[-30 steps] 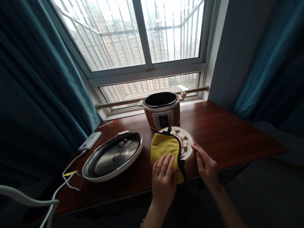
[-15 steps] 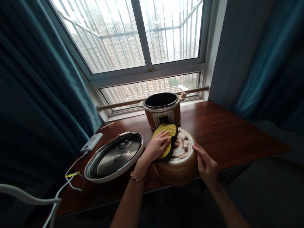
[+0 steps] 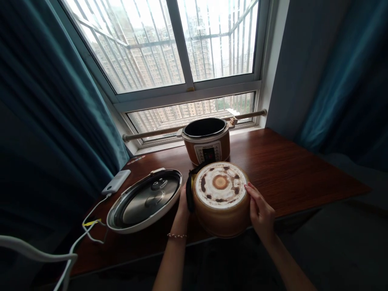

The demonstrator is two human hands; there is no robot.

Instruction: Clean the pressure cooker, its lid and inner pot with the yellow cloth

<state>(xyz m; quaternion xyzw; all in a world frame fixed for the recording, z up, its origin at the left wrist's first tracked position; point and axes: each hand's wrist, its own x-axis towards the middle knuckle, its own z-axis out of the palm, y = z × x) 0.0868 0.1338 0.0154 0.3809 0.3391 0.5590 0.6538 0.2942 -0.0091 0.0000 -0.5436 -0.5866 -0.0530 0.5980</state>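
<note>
The inner pot point(image 3: 224, 222) of the cooker is tipped so its whitish, brown-stained bottom point(image 3: 221, 184) faces up towards me. My right hand point(image 3: 262, 212) grips it on the right, fingertips at the bottom's edge. On the opposite side, my left hand point(image 3: 183, 204) holds a yellow cloth with a black border point(image 3: 189, 192) against the pot's wall. The fingers of that hand are mostly hidden. Just behind stands the electric pressure cooker body point(image 3: 194, 150), open at the top with a dark interior. Its lid point(image 3: 151, 198) lies left of my left hand, shiny inner side up.
A white power bank-like box point(image 3: 117, 182) with a white cable point(image 3: 72, 250) lies at the left of the brown wooden table point(image 3: 281, 165). Behind the cooker runs a rail point(image 3: 157, 131) before the window. Blue curtains point(image 3: 60, 81) hang on both sides.
My left hand has slid the yellow cloth from the pot's bottom leftwards and down onto its side wall, uncovering the whole bottom. The right hand keeps its hold in nearly the same place.
</note>
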